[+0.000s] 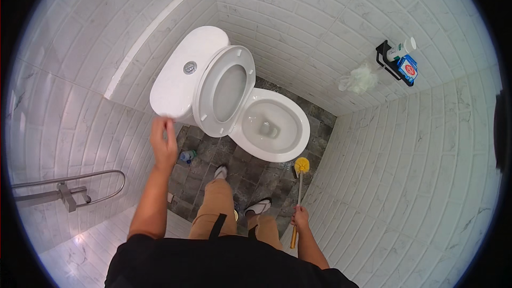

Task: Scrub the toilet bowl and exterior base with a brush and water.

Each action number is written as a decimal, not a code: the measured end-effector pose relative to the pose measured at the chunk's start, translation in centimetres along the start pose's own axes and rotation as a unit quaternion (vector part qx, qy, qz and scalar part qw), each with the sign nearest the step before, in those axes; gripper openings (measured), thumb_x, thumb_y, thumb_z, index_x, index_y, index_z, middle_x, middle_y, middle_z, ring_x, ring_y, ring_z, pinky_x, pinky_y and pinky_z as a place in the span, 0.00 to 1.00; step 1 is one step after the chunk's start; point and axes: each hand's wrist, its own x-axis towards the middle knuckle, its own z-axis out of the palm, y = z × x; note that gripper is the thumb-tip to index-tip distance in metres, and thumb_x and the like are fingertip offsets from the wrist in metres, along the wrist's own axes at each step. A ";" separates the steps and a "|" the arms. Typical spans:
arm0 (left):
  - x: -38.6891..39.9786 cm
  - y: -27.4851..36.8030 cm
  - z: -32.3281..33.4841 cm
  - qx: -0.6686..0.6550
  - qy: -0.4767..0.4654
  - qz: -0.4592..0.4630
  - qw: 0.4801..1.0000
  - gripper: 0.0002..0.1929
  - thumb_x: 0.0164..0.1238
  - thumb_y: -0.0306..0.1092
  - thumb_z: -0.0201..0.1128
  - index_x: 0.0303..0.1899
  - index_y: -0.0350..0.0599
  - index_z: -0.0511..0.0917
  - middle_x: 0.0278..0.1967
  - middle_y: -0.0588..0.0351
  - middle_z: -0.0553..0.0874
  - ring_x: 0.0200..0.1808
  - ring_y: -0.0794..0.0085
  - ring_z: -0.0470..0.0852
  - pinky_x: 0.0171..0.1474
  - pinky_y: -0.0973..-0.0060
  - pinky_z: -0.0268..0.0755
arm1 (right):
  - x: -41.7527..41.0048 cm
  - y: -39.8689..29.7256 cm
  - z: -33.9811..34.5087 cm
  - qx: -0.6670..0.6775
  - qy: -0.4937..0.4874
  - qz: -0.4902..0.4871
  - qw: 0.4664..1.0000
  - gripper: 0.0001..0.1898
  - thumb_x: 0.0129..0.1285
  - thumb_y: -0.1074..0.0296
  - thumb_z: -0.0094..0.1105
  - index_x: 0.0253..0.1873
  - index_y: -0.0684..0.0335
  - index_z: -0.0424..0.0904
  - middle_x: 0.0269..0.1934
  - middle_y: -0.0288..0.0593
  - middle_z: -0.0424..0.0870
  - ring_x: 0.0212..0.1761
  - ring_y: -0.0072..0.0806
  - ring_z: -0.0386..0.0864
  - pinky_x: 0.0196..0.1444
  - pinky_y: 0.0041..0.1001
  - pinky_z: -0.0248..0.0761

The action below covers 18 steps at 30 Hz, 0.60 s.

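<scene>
My right hand [301, 217] is closed around the handle of a toilet brush [302, 165], whose yellow round head hangs over the floor near the front rim of the white toilet bowl [302, 122]. Seat and lid [204, 100] are raised against the cistern [172, 88], which has a round chrome flush button [190, 67] on top. My left hand [164, 142] is by the cistern's near end, fingers partly bent and blurred; whether it touches the cistern or holds anything I cannot tell. Some water lies in the bowl.
A small bottle [187, 156] lies on the dark tiled floor [200, 144] left of my feet. On the far wall hang a black rack [387, 62] with a white bottle [400, 50] and a blue packet [408, 69], and a mesh sponge [362, 79]. A metal shower fitting [68, 196] juts out at left.
</scene>
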 end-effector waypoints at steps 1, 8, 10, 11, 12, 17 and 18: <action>3.3 -0.3 0.6 0.021 0.015 0.020 0.999 0.04 0.62 0.24 0.51 0.33 0.35 0.73 0.31 0.49 0.76 0.34 0.63 0.74 0.40 0.72 0.66 | 0.1 -0.4 -0.3 -0.013 -0.004 -0.015 1.000 0.14 0.68 0.55 0.42 0.38 0.60 0.68 0.18 0.33 0.62 0.12 0.20 0.59 0.10 0.22 0.55; 22.9 -6.1 11.9 0.033 -0.132 0.146 0.980 0.15 0.61 0.29 0.55 0.51 0.49 0.72 0.54 0.47 0.71 0.58 0.54 0.69 0.59 0.67 0.60 | 1.9 -7.5 -1.0 -0.216 0.127 -0.274 0.929 0.15 0.66 0.56 0.46 0.39 0.63 0.71 0.15 0.36 0.67 0.10 0.22 0.63 0.10 0.27 0.58; 25.2 -7.3 15.1 0.029 -0.154 0.173 0.972 0.17 0.61 0.31 0.55 0.53 0.53 0.71 0.57 0.49 0.69 0.59 0.55 0.67 0.60 0.64 0.59 | 1.6 -11.7 -0.9 -0.268 0.176 -0.344 0.882 0.14 0.66 0.58 0.48 0.42 0.66 0.72 0.18 0.42 0.71 0.15 0.28 0.69 0.17 0.31 0.64; 26.0 -7.8 16.2 0.045 -0.195 0.164 0.966 0.18 0.62 0.33 0.55 0.55 0.56 0.70 0.59 0.51 0.67 0.60 0.56 0.66 0.61 0.61 0.57 | 1.3 -14.2 -0.8 -0.290 0.206 -0.366 0.860 0.14 0.65 0.60 0.49 0.45 0.67 0.73 0.20 0.46 0.75 0.18 0.34 0.74 0.22 0.33 0.68; 26.2 -8.2 17.3 0.099 -0.228 0.156 0.956 0.20 0.64 0.41 0.53 0.58 0.61 0.67 0.63 0.53 0.62 0.65 0.58 0.59 0.62 0.50 0.49 | 1.1 -16.9 -0.7 -0.317 0.189 -0.384 0.846 0.15 0.64 0.61 0.49 0.48 0.65 0.72 0.27 0.53 0.77 0.27 0.43 0.76 0.29 0.36 0.69; 25.5 -9.2 20.4 0.236 -0.254 0.145 0.927 0.21 0.66 0.49 0.48 0.60 0.63 0.65 0.66 0.55 0.58 0.69 0.61 0.51 0.63 0.43 0.40 | 4.5 -29.6 1.8 -0.479 0.116 -0.359 0.793 0.18 0.63 0.59 0.49 0.55 0.59 0.69 0.40 0.58 0.78 0.40 0.52 0.77 0.40 0.45 0.69; 25.2 -9.3 20.7 0.293 -0.258 0.149 0.908 0.22 0.65 0.52 0.47 0.60 0.64 0.64 0.66 0.55 0.58 0.69 0.61 0.50 0.63 0.43 0.38 | 6.1 -31.4 2.8 -0.522 0.103 -0.334 0.778 0.18 0.63 0.59 0.48 0.56 0.58 0.69 0.41 0.56 0.78 0.41 0.51 0.77 0.42 0.45 0.69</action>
